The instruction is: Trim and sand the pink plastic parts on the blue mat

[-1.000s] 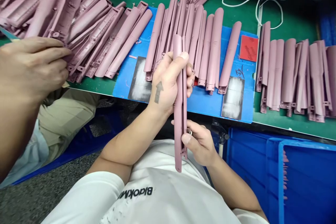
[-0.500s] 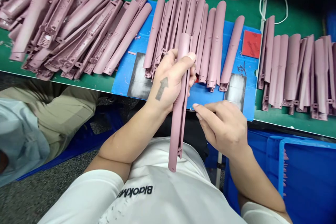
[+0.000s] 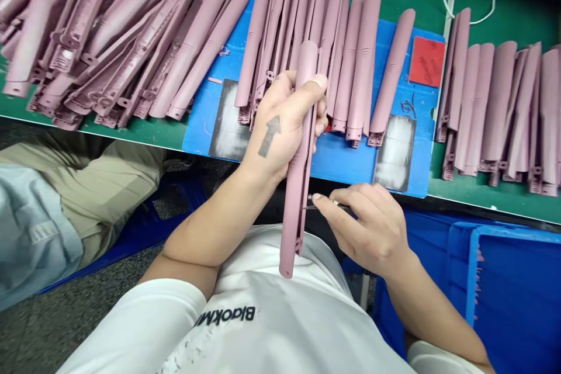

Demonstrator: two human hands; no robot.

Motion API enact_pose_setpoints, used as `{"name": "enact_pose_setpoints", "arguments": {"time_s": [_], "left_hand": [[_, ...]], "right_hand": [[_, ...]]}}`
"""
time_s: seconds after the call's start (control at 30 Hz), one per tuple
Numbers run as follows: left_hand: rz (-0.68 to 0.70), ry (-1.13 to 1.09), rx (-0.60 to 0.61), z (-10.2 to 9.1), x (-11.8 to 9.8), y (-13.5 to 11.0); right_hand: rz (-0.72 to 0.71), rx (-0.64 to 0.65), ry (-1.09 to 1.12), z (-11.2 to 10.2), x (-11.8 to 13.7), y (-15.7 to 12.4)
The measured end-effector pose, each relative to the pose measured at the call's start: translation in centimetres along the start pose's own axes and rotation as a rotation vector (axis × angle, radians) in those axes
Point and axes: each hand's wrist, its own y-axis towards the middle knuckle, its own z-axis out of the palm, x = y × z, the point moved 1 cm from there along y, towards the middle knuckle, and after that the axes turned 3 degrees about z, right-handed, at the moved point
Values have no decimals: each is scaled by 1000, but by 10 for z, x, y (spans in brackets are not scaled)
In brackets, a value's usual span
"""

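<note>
Clamping a long mauve plastic molding (image 3: pixel 298 187) upright, the left hand (image 3: pixel 280 123) holds a firm grip, its fingers wrapped around the piece and its thumb along the upper part. The molding's lower end hangs below that grip, in front of a white T-shirt (image 3: pixel 280 315). The right hand (image 3: pixel 372 228) sits just beside it, its grip pinched together on a small metal-tipped tool (image 3: pixel 326 205), whose thin tip reaches the molding's edge. Beyond the left grip, more moldings (image 3: pixel 363 58) lie in rows on a blue mat (image 3: pixel 346 169) over the green tabletop (image 3: pixel 144 134). A blue plastic crate (image 3: pixel 512 298) sits below and right of the right grip. Khaki trousers (image 3: pixel 87 187) show well left.
</note>
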Motion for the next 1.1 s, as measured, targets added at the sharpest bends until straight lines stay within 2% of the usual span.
{"name": "enact_pose_setpoints", "arguments": {"time_s": [0.2, 0.37, 0.47, 0.57, 0.7, 0.87, 1.0, 1.1], "left_hand": [[20, -5, -35, 0, 3, 3], [-14, -10, -54, 4, -4, 3], [-32, -20, -65, 3, -8, 5], [-14, -71, -35, 0, -11, 9], [-28, -132, 11, -3, -12, 15], [-93, -197, -6, -3, -14, 17], [-133, -278, -21, -2, -13, 18], [-131, -238, -48, -1, -13, 18]], "right_hand": [[-7, 6, 66, 1, 8, -15], [-22, 34, 145, 0, 17, -24], [-64, 98, 256, 1, 20, -30], [-92, 150, 465, 4, 21, -35], [24, 64, 695, 11, 19, -36], [208, -63, 771, 17, 23, -25], [321, -68, 798, 23, 28, -15], [417, -22, 862, 28, 30, -10]]}}
